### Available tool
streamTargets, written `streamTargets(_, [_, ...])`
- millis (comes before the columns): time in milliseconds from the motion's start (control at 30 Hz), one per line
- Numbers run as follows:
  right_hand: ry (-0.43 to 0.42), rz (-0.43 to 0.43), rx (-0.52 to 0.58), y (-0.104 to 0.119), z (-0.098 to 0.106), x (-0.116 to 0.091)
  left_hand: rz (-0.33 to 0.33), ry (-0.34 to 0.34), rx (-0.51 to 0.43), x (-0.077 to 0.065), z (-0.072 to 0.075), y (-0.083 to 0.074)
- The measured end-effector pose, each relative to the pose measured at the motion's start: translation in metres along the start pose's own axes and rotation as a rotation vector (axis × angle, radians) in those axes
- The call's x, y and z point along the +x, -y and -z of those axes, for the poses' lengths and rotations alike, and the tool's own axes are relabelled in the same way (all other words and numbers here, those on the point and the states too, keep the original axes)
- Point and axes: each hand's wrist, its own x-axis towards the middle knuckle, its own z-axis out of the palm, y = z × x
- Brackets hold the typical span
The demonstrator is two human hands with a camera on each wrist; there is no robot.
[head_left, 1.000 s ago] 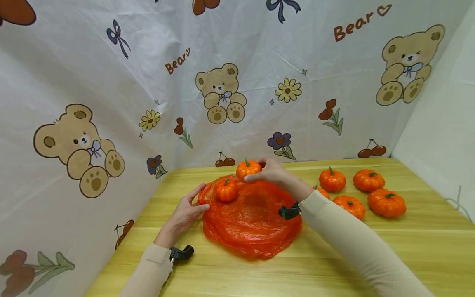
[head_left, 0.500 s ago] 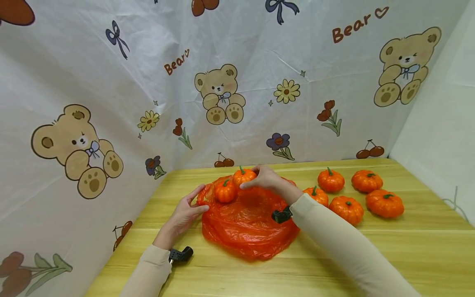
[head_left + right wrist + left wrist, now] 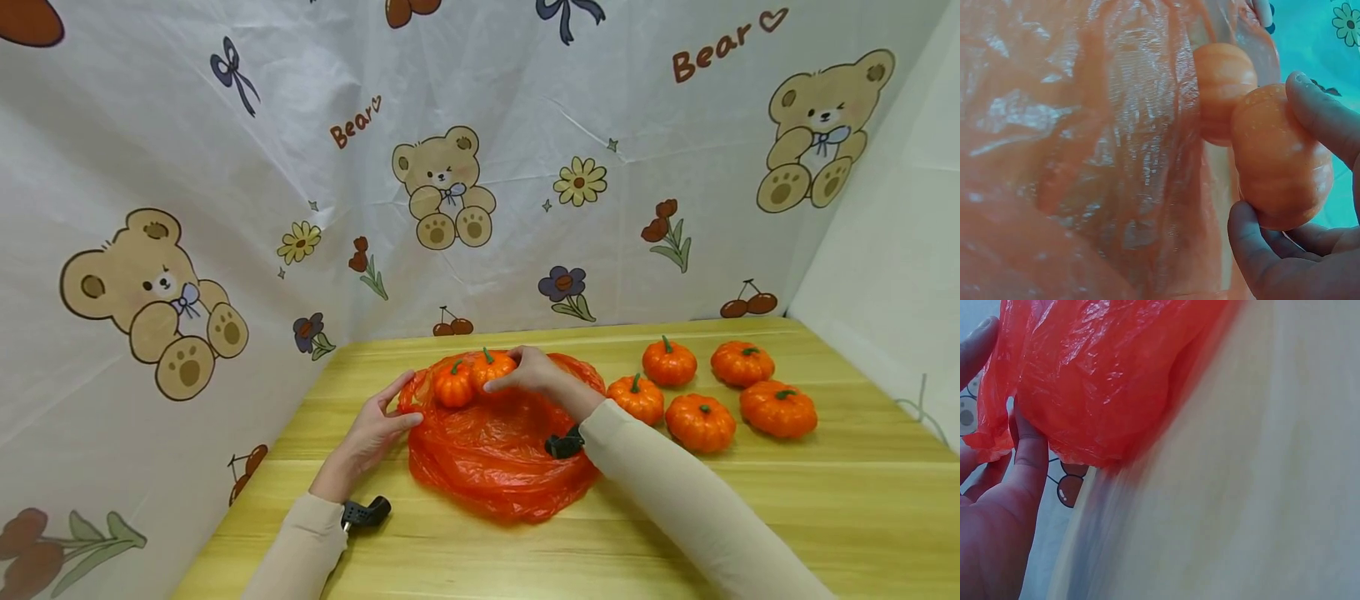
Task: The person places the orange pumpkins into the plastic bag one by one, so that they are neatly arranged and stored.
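Observation:
In the head view my right hand (image 3: 534, 372) grips a small orange pumpkin (image 3: 489, 369) with a green stem, low over the mouth of a red plastic bag (image 3: 504, 471). Thumb and fingers clasp its sides in the right wrist view, where its ribbed skin (image 3: 1280, 162) is close up. Right beside it another small pumpkin (image 3: 453, 386) sits in the bag's left back part. My left hand (image 3: 380, 427) holds the bag's left edge, thumb on the near side and fingers farther back. The left wrist view has the thin film (image 3: 1104, 381) between the thumb and the curled fingers.
Several pumpkins stand right of the bag on the wooden table (image 3: 480, 558), the nearest pumpkin (image 3: 636, 400) close to the right sleeve (image 3: 675, 475). A bear-print cloth (image 3: 510, 108) hangs behind and at left; a white wall (image 3: 900, 275) bounds the right.
My right hand has moved left and down with the pumpkin, bringing it beside the one in the bag. The left hand keeps its place at the bag's edge.

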Motion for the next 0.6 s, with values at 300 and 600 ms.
streamTargets(300, [-0.033,-0.008,-0.002,-0.008,-0.004,0.002,-0.007,0.004,-0.001,0.001,-0.001,-0.002])
streamTargets(600, [-0.055,-0.037,0.069,-0.016,-0.009,0.005,0.008,-0.006,-0.005,-0.001,-0.002,-0.002])
